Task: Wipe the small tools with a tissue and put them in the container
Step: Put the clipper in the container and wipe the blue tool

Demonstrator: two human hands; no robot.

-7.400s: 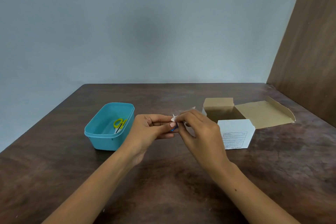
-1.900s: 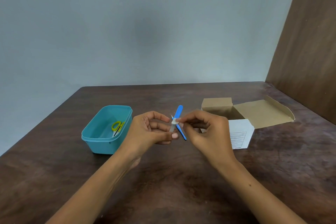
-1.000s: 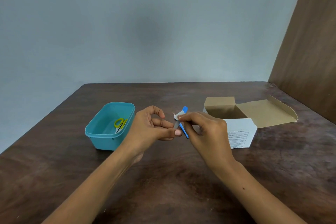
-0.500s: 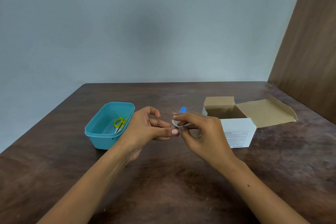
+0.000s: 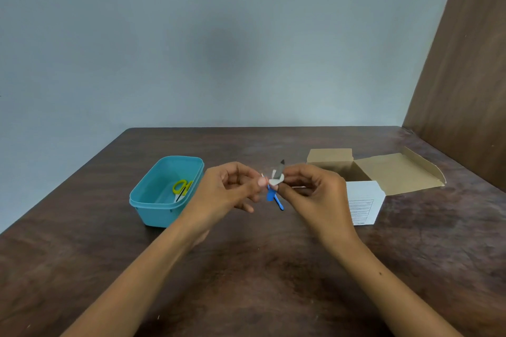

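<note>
Above the middle of the table I hold a small blue-handled tool point(image 5: 274, 199) with a grey blade that points up. My left hand point(image 5: 229, 189) pinches the tool near where handle and blade meet. My right hand point(image 5: 312, 191) pinches a small white tissue point(image 5: 275, 178) folded around the blade's lower part. A teal container point(image 5: 153, 206) stands to the left on the table, with yellow-handled scissors point(image 5: 181, 189) lying inside it.
An opened cardboard box point(image 5: 383, 172) with a white printed flap lies at the right, just behind my right hand. A brown wooden panel point(image 5: 465, 76) rises along the table's right edge. A grey wall stands behind the dark wooden table point(image 5: 260, 268).
The tool has been turned: its blue handle pointed up before and now hangs down, with the grey blade up. The tissue stays pinched around it in my right hand.
</note>
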